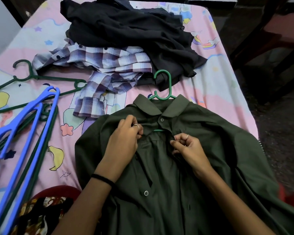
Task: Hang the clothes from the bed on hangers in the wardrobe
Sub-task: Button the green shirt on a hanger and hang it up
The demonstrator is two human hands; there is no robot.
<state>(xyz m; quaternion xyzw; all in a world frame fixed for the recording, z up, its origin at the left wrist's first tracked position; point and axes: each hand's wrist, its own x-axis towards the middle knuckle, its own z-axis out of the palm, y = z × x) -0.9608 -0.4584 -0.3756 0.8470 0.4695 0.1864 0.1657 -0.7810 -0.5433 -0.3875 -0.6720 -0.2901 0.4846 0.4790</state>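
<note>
Pinching the dark green shirt (202,150) placket, left hand (124,138) and right hand (187,148) work over the green hanger (163,85) on the bed (210,82)

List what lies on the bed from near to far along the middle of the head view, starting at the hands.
Left hand and right hand pinching the dark green shirt → light green hanger hook above its collar → checked shirt → pile of black clothes.
</note>
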